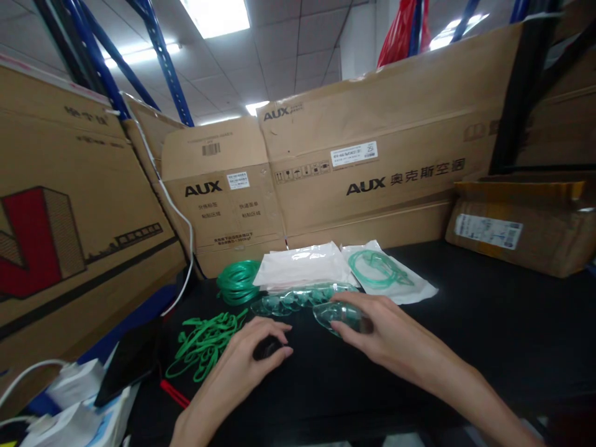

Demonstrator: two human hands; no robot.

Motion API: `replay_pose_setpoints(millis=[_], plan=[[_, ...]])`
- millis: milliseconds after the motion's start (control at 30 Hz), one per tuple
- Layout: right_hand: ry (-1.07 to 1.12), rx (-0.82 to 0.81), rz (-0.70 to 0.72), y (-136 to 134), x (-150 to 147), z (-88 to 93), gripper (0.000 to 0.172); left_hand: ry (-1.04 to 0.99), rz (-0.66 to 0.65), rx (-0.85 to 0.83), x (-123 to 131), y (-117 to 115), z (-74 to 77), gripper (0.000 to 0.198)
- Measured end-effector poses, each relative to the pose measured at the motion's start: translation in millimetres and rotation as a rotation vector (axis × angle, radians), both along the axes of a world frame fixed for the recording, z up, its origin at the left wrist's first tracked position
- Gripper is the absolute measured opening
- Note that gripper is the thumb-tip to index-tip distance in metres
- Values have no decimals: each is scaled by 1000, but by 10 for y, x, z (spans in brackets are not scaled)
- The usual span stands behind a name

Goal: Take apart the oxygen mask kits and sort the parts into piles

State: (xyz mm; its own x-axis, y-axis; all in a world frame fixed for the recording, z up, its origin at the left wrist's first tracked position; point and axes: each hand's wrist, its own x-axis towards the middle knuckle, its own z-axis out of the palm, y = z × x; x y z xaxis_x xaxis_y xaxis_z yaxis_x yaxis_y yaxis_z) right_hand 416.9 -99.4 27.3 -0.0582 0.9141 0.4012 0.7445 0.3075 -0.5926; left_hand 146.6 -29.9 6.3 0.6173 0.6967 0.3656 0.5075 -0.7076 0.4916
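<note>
one mask [336,313] (clear) in right fingers [361,300]

Single head view here: looking forward and a little down, close over the black worktop [488,323], squarely facing the AUX carton [386,161]. The left hand [258,347] and right hand [372,329] sit low in frame before that carton, with ceiling panels [279,37] above it.

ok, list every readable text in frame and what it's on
"AUX": middle carton
"AUX 奥克斯空调": big carton
"AUX": small print on the big carton's top edge
Too small or blurred: white stickers, right box label, print on the left carton.
No text shows on the clear mask in the right hand.
</note>
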Motion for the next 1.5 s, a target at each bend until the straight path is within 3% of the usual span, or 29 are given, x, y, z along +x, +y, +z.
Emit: replay_pose_setpoints(millis=[167,400,500,667,800,1000,1233,1500], plan=[[3,46,-105,8,257,48,43,138,21,52,-59,75,-204,5],[132,97,-117,-35,600,189,44,179,55,133,-232,34,-121,28],[229,81,-27,69,609,152,39,119,53,162,-3,35,-40,26],[449,-23,46,408,450,-134,37,10,-12,242,758,298,70,22],[248,13,-102,575,448,-371,32,-3,-46,270,1178,555,47,26],[119,-7,-219,557,671,-425,31,69,-92,248,1301,658,-21,25],[-8,3,-85,652,766,-428,27,60,-114,203,1250,727,-106,29],[-129,14,-44,752,834,-479,42,6,-158,140,1211,769,-169,31]])
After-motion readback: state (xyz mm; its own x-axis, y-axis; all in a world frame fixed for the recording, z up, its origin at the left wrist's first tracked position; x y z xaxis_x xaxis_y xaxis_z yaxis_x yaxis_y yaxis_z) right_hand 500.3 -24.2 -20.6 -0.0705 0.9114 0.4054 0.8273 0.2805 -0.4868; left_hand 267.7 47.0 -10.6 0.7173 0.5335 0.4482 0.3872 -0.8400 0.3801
